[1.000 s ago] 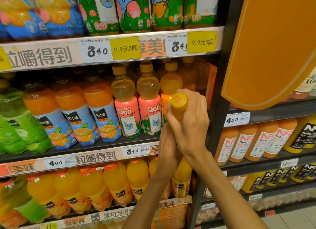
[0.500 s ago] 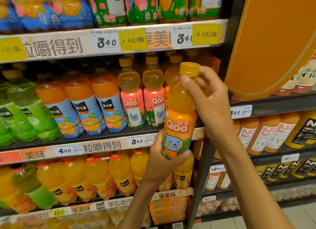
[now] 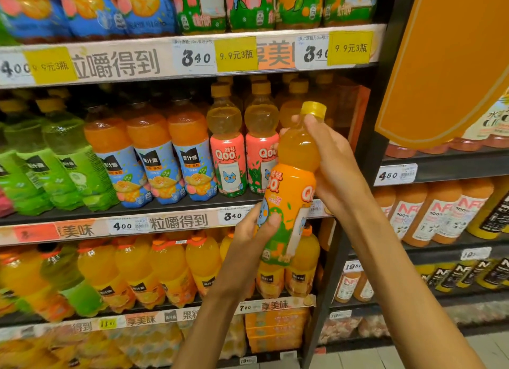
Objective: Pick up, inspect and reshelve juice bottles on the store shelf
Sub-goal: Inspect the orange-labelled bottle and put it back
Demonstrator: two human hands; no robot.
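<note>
Bottle (image 3: 292,192) turned, both hands gripping.

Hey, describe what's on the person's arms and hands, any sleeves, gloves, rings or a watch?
Both forearms are bare as far as the picture shows: no sleeves in view. The left hand and right hand wear no gloves. No ring, watch or bracelet shows on the visible fingers or wrists.

An orange Qoo juice bottle (image 3: 292,192) with a yellow cap, nearly upright and tilted slightly right, is held just before the middle shelf (image 3: 165,219).
</note>
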